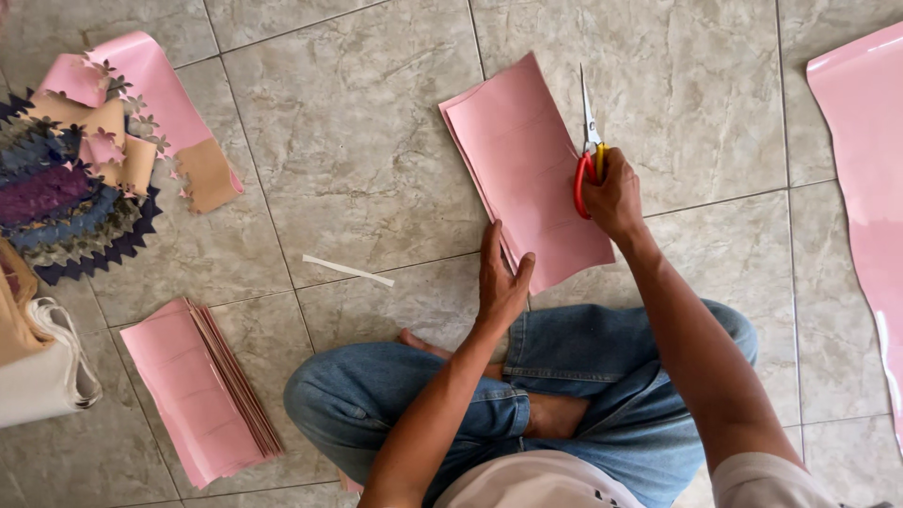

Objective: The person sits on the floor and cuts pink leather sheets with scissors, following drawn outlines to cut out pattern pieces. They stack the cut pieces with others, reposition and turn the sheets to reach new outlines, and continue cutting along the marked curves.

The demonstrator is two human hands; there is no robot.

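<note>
A folded stack of pink paper sheets (522, 160) lies on the tiled floor in front of my crossed legs. My left hand (499, 277) presses flat on its near left edge. My right hand (613, 196) grips red-and-yellow-handled scissors (589, 141) at the stack's right edge, the blades pointing away from me and nearly closed.
Another pile of pink folded sheets (198, 390) lies at the lower left. Cut paper pieces in pink, tan, blue and purple (80, 160) are heaped at the upper left. A thin white strip (348, 270) lies on the floor. A glossy pink sheet (870, 188) runs along the right edge.
</note>
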